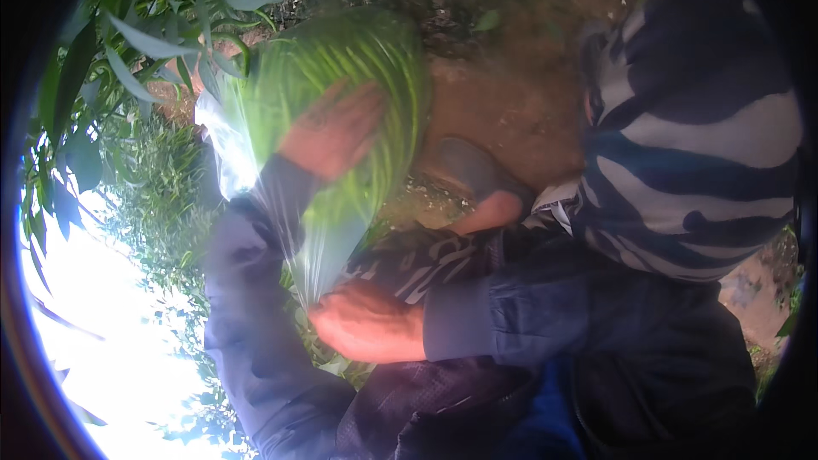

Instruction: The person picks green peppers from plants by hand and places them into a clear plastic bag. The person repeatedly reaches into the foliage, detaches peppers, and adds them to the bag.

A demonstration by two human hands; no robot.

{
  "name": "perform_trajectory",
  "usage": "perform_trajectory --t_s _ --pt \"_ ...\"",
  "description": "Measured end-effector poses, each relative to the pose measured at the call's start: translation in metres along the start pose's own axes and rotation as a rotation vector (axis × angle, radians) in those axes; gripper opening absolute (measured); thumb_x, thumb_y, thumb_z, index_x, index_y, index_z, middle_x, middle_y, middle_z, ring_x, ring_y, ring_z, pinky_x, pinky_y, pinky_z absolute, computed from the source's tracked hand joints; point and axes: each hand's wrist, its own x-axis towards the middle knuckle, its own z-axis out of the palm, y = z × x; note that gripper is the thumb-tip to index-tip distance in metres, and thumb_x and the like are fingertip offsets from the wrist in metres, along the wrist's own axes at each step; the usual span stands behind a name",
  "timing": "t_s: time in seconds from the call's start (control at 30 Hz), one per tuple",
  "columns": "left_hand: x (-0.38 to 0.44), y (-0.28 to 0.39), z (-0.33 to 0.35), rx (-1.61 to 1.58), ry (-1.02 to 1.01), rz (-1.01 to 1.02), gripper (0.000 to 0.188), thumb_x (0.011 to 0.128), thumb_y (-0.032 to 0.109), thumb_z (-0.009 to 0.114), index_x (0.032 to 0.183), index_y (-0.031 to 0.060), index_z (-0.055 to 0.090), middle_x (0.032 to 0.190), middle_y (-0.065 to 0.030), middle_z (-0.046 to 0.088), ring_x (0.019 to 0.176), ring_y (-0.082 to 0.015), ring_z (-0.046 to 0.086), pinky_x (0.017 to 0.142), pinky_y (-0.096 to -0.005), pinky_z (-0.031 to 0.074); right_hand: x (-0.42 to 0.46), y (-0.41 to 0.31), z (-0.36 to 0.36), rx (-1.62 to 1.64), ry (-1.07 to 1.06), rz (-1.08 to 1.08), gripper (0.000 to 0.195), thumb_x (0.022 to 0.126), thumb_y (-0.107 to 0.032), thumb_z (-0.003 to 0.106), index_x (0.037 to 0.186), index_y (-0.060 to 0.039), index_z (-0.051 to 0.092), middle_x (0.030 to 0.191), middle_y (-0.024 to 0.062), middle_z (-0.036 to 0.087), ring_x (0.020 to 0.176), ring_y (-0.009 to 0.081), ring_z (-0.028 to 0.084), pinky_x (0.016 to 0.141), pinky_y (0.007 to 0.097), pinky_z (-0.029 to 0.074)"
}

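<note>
A clear plastic bag [332, 246] is packed with long green chilli peppers [402, 96], many lying side by side. My left hand [335, 128] is inside the bag, seen through the film, its palm resting flat on the peppers with nothing gripped. Film also covers that wrist and part of the sleeve. Lower down, my right hand [364, 322] is closed in a fist on the gathered edge of the bag, pulling the plastic into taut folds. The bag's far underside is hidden.
Pepper plants [153, 45] with hanging green pods crowd the upper left, close to the bag. Brown soil [511, 102] strewn with small white petals lies beyond. My patterned trouser leg [690, 121] and grey shoe [479, 169] are right of the bag.
</note>
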Motion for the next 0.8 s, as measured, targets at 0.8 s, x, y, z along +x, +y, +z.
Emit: perform_trajectory --t_s 0.8 --pt "0.036 0.013 -0.005 0.052 -0.261 -0.112 0.045 0.090 0.035 0.058 0.122 0.0053 0.067 0.138 -0.0131 0.057 0.147 -0.0324 0.040 0.127 -0.0612 0.018 0.005 0.003 -0.002 -0.050 -0.002 0.052 0.010 0.076 -0.006 0.070 0.074 0.0019 0.063 0.064 0.0199 0.064 0.061 0.0372 0.068 0.056 0.0473 0.053"
